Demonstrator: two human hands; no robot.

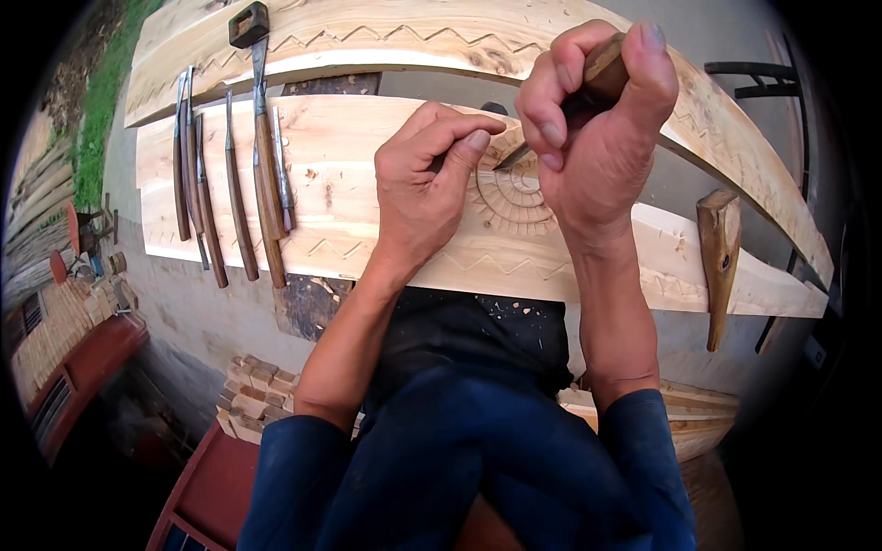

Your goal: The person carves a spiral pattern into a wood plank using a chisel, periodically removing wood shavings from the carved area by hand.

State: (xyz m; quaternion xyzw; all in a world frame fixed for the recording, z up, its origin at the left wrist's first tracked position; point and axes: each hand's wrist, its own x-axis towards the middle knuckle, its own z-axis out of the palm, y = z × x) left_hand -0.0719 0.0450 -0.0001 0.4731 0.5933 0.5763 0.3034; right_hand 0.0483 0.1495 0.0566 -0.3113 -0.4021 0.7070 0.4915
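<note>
My right hand [611, 138] is closed around the wooden handle [604, 72] of a carving chisel. Its thin dark blade [512, 158] slants down to the left, with the tip at a round, ringed carving [514, 219] in a pale wooden board [335, 174]. Just left of the carving, my left hand [418, 174] is curled, thumb and forefinger close together. A small dark spot shows between its fingers, but I cannot make out what it is. Part of the carving lies hidden behind both hands.
Several long-handled chisels [234, 188] and a hammer with a dark square head [248, 26] lie across the board's left part. A wooden mallet [718, 262] rests at the right. Beyond lies a second board [413, 37] with a zigzag groove. Stacked wood blocks [253, 399] stand below left.
</note>
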